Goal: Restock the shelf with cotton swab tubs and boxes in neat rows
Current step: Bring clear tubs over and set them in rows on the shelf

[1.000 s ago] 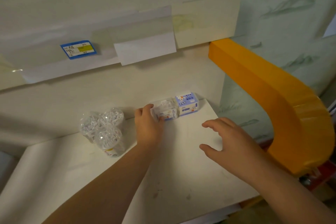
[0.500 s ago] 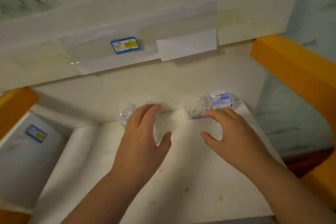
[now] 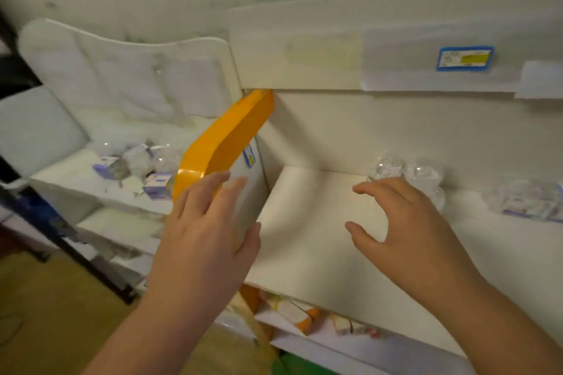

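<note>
Both hands are empty, so the person looks to be between placements: the left hand hovers with fingers spread in front of the orange divider, and the right hand, fingers loosely arched and holding nothing, hangs over the white shelf to the right of that divider. A few clear cotton swab tubs and a blurred row of boxes sit at the shelf's back, well right of the divider. A loose pile of boxes and packs lies left of it, so the next move probably calls for reaching past the divider to grip one.
</note>
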### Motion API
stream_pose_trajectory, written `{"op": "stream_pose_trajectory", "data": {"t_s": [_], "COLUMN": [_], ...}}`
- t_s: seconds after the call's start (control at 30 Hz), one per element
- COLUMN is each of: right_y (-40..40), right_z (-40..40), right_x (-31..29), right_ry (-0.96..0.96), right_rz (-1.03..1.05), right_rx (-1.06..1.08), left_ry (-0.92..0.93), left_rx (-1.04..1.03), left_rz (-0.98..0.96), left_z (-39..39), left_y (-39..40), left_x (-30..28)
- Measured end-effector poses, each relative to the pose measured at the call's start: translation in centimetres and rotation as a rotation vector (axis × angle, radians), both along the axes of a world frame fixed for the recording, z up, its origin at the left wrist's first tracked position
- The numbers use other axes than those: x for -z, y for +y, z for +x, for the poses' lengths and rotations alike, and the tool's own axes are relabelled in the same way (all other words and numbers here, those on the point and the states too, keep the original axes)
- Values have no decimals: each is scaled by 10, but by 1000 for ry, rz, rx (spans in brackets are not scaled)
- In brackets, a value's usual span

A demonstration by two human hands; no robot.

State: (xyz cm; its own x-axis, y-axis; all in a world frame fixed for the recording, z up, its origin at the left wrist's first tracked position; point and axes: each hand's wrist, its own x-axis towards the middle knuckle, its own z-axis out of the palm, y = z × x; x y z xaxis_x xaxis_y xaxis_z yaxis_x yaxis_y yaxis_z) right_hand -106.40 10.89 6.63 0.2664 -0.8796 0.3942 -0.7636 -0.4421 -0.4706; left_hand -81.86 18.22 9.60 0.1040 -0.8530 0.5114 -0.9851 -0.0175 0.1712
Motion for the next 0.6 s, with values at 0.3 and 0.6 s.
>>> {"op": "stream_pose_trajectory", "data": {"t_s": [0.3, 0.6], "right_y": [81, 97], "right_z": [198, 339], "right_x": [-23, -9], "right_ry": [47, 76], "right_rz": [-49, -23], "right_rx": [-222, -337], "left_ry": [102, 152], "left_rx": [-211, -285], "left_rz": [47, 73], "left_z": [190, 309], "left_y": [111, 153], "left_x": [15, 27]}}
